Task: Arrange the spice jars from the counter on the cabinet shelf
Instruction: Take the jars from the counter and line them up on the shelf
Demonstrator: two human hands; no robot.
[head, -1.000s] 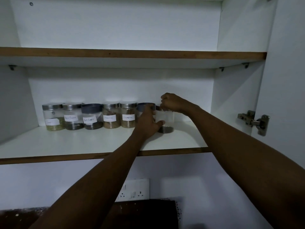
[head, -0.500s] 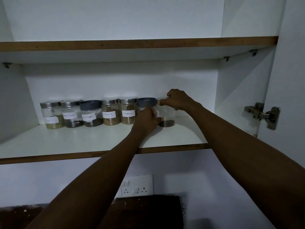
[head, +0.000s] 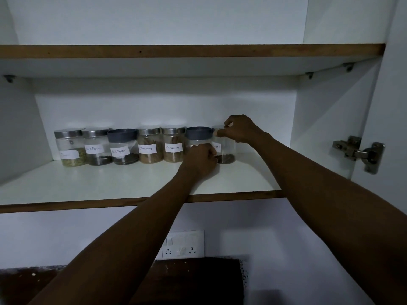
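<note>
Spice jar [head: 224,150] at right end of the row on the cabinet shelf [head: 110,183], both hands gripping it: right hand [head: 242,128] pinching its lid, left hand [head: 201,158] closed around its base. Six labelled jars [head: 123,147] line up leftward, touching.

Dim, bluish light, deep shadow under the upper shelf [head: 198,50], wide-angle bending at edges, focus fairly sharp.
</note>
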